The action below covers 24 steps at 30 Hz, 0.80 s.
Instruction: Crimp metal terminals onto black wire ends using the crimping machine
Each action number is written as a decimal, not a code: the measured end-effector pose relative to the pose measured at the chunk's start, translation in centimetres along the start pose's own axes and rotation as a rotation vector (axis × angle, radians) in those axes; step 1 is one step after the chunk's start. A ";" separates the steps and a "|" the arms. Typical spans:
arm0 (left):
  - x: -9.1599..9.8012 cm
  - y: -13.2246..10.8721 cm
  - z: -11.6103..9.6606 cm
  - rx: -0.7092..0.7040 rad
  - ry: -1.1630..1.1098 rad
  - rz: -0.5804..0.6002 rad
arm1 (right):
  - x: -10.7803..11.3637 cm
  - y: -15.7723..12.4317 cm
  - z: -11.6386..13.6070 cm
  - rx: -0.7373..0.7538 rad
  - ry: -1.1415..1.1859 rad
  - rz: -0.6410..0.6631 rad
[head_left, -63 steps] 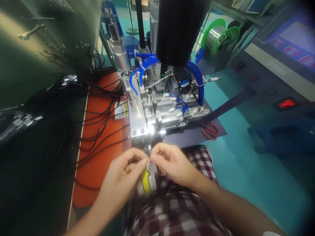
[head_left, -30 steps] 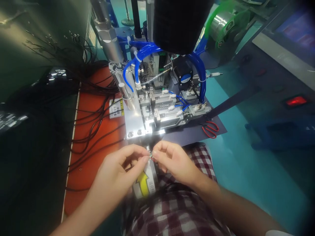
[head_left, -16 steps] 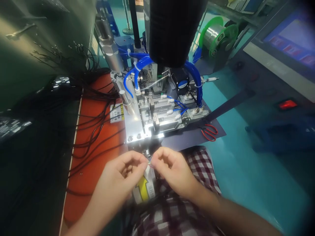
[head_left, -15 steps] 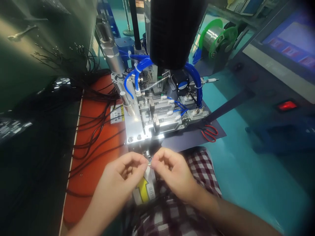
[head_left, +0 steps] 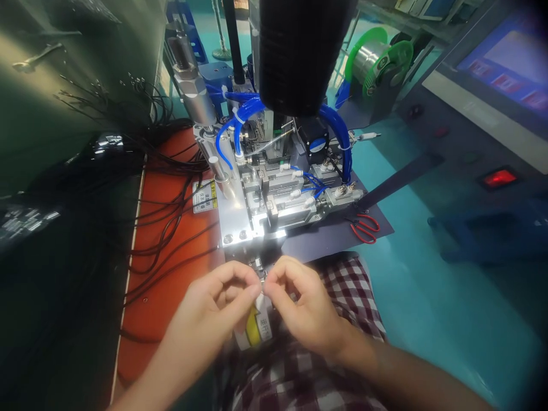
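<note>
My left hand [head_left: 218, 302] and my right hand [head_left: 299, 302] meet fingertip to fingertip in front of the machine. Each pinches with thumb and forefinger. Whatever lies between the fingertips is too small to name. Just behind them juts a small metal fixture [head_left: 258, 264] at the machine's front. Below the fingers is a white label with a yellow arrow [head_left: 253, 331], partly covered by my left hand. The bench machine [head_left: 286, 200] carries metal slides, blue air tubes [head_left: 250, 107] and a bright metal plate [head_left: 235, 220].
Black cables [head_left: 171, 228] run over the orange board [head_left: 158, 308] at left. Red-handled pliers or snips [head_left: 366, 228] lie on the dark plate at right. A green-flanged wire spool [head_left: 372, 60] stands behind. A control panel with a lit red switch [head_left: 500, 178] is at right. A black cylinder [head_left: 302, 57] hangs overhead.
Both hands have stayed pinched together, with only slight finger movement. The view has shifted a little. The thin piece that showed between the fingertips is now harder to see.
</note>
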State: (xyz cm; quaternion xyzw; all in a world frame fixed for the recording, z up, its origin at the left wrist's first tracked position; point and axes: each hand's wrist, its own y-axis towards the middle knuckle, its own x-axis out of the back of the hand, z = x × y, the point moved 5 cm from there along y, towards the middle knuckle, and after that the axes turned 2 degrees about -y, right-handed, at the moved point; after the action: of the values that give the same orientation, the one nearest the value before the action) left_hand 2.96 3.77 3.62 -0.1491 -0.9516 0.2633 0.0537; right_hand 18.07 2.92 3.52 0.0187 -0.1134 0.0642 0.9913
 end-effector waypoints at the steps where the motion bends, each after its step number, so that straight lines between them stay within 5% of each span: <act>1: 0.1 0.0 0.3 0.020 -0.011 -0.013 | -0.1 0.1 -0.2 -0.045 0.025 0.012; 8: 0.2 0.6 0.6 -0.028 0.007 -0.112 | -1.0 1.2 -1.8 -0.410 0.329 0.147; 19: 0.8 1.0 0.5 0.037 0.115 -0.071 | 0.0 1.2 -0.8 -0.128 0.039 0.048; 24: 0.3 0.3 -1.0 -0.400 0.435 -0.255 | -0.9 1.4 -1.5 -0.417 0.280 0.130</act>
State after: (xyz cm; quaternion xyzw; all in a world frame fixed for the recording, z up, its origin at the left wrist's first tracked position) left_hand 2.88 4.59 4.30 -0.0890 -0.9617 0.0239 0.2582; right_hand 17.35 4.29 1.91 -0.2025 0.0130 0.1050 0.9736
